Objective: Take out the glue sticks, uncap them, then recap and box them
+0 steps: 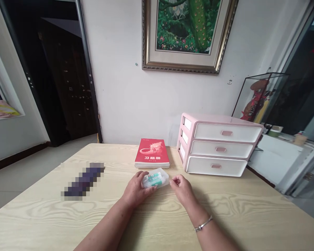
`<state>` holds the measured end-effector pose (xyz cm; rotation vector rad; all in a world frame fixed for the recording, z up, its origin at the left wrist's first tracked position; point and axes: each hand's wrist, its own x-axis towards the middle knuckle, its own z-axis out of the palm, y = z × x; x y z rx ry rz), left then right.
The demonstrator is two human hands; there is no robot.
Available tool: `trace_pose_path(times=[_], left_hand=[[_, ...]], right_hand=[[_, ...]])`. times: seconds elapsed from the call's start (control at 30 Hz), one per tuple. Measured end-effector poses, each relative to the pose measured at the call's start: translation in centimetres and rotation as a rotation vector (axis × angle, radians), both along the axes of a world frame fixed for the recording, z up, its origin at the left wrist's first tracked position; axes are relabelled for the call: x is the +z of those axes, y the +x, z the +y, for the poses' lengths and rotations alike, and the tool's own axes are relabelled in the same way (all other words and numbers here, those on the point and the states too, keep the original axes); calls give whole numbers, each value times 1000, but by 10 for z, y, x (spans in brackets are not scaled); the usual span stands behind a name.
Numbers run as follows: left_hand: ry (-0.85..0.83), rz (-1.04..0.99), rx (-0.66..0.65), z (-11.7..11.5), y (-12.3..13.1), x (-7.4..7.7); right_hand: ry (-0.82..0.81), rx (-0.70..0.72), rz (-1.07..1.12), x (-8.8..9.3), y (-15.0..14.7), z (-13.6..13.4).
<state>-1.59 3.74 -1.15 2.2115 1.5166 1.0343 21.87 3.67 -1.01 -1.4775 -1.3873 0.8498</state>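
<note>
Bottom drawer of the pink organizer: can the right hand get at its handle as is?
Probably yes. The right hand holds nothing, the bottom drawer faces front, and bare table lies between them.

A clear glossy plastic case (157, 178) lies on a pale matt wood-grain table (240, 209) beside a smooth pink plastic drawer unit (219, 146).

A small case (157, 178) lies on the surface (251, 209) between two hands, the left hand (136, 190) gripping its left end, the right hand (181, 188) just beside its right end. Just behind it lies a book (152, 157), with a drawer unit (219, 146) standing to the book's right. A blurred object (82, 181) lies well to the left. A framed picture (188, 31) hangs on the wall behind.
</note>
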Motion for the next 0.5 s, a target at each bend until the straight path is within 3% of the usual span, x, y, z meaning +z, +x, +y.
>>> trace_pose_path(times=[0.07,0.2,0.5], left_hand=[[-1,-26,35,-3,4,-1],[16,-30,58,-9,16,-3],[82,111,54,-15,27,-6]], right_hand=[[-157,1,152,2,-11,-2],[-279,33,338,0,-28,-8],[-363,-8,673,1,-31,-9]])
